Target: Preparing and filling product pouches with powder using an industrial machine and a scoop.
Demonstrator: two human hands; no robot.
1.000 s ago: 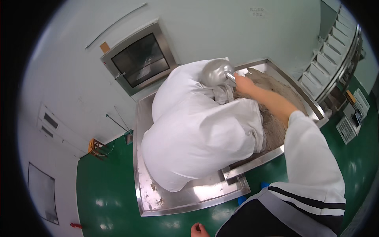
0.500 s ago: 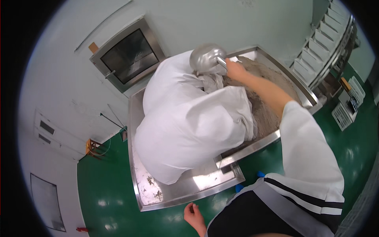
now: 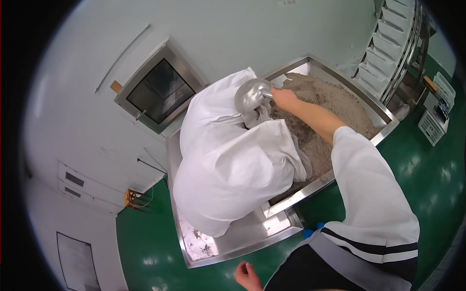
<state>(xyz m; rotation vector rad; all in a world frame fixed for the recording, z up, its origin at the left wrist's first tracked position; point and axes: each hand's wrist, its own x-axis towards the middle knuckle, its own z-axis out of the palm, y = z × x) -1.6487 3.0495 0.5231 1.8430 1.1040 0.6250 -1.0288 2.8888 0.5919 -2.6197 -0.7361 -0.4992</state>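
Scoop (image 3: 250, 97), polished metal, rounded bowl, straight handle: one, held beyond the front sack (image 3: 233, 174), by the loose end of the rear sack (image 3: 206, 110); whether bowl meets cloth, or carries anything, I cannot tell. Right grip (image 3: 283, 98): mine, fingers closed round the scoop's handle, beyond the front sack and to its right. Left grip (image 3: 247, 275): mine, on my side of the front sack and well apart from it, fingers loosely curled, nothing seen in it; how far open I cannot tell. Rear sack: white, bulging, just beyond the front sack, itself white and slumped. Powder (image 3: 335, 104): grey-brown, heaped, to the right of the front sack. Trough (image 3: 301, 195): metal-walled, holding the powder, its near wall running off rightward from the front sack. Bench (image 3: 259, 229): metal, under the front sack, stained on the side nearest me. Hazards, by my judgement: the scoop's edge could snag loose cloth if swung low beyond the front sack; a turned wrist could spill any load over the trough wall; the front sack could roll or sag if pushed, since neither grip steadies it; the handle could twist under a one-handed hold.
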